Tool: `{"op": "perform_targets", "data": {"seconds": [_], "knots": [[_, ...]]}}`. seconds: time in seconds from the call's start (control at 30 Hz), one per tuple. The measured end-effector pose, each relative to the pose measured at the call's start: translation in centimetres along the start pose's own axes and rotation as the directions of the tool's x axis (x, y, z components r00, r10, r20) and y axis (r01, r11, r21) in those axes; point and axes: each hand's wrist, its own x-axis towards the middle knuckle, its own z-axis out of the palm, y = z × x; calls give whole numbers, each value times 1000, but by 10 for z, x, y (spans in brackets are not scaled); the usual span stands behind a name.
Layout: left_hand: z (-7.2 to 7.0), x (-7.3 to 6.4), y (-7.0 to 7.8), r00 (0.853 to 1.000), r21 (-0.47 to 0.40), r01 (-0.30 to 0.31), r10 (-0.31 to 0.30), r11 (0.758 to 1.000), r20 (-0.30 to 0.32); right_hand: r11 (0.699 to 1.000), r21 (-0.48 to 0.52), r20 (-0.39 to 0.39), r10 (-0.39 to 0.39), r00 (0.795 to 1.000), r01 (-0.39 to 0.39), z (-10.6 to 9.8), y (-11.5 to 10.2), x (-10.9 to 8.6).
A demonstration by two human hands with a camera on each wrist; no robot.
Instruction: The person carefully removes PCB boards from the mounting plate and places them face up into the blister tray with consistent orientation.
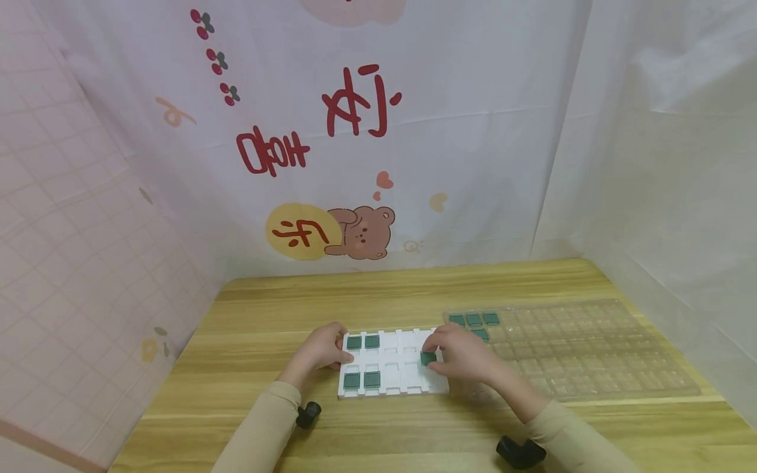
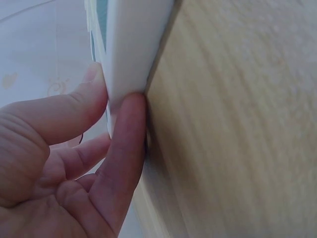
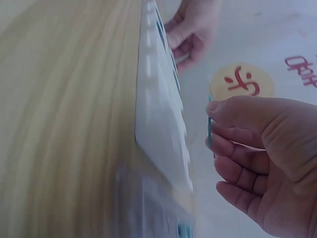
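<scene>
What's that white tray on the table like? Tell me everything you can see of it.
The white tray is a shallow rectangle, plastic-looking, with recesses and notched edges. Four green squares sit toward its left end, two far, two near. It lies on the wooden table; the left hand grips its left edge, while the right hand partly hides its right end.

both arms are clothed in light beige — the left sleeve (image 1: 257,430) and the right sleeve (image 1: 576,439) are matched in colour and closely fitted. each sleeve is ended short of the hand. a black, rounded fitting is mounted beside each — left fitting (image 1: 309,415), right fitting (image 1: 520,452). the left hand (image 1: 322,348) and the right hand (image 1: 466,353) are left bare.
</scene>
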Motion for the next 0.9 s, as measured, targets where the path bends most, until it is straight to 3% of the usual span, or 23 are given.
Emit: {"op": "perform_targets", "data": {"seconds": [0.4, 0.63, 0.9], "knots": [[0, 1, 0, 1000, 25, -4, 4, 1000, 5, 999, -20, -65, 29, 997, -30, -20, 44, -27], [1, 1, 1, 1000, 33, -6, 6, 999, 2, 999, -48, -112, -9, 994, 4, -28, 65, -36], [1, 0, 1, 1000, 43, -18, 18, 999, 5, 996, -74, -85, 33, 996, -40, -39, 80, -47]]}}
